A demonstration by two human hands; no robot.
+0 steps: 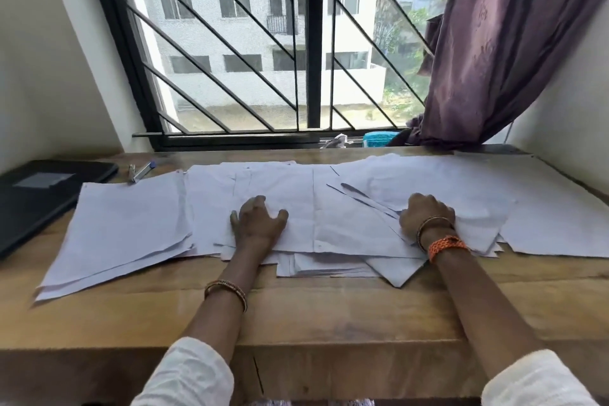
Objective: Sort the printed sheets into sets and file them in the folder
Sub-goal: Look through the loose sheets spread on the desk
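Thin white printed sheets (283, 204), light and floppy, likely slippery against one another and easily creased or torn; best taken at a free edge or corner, or squared up with flat palms before lifting. Spread in overlapping layers across the middle of the wooden desk (329, 306), from a loose pile at the left (125, 224) to wider sheets at the right (543, 208). Too overlapped for an exact count: many sheets, in roughly three or four rough heaps.

Left hand (258, 224) resting on the central sheets, grip spread, fingers slightly bent, pinching nothing. Right hand (425, 216) curled, bunching a lifted fold of paper beneath it; exact pinch hidden.

One dark flat folder (43, 194) at the desk's left end, closed, apart from the hands. One silver stapler with a blue tip (141, 170) just beyond the left pile. Two hands, each wrist bangled.
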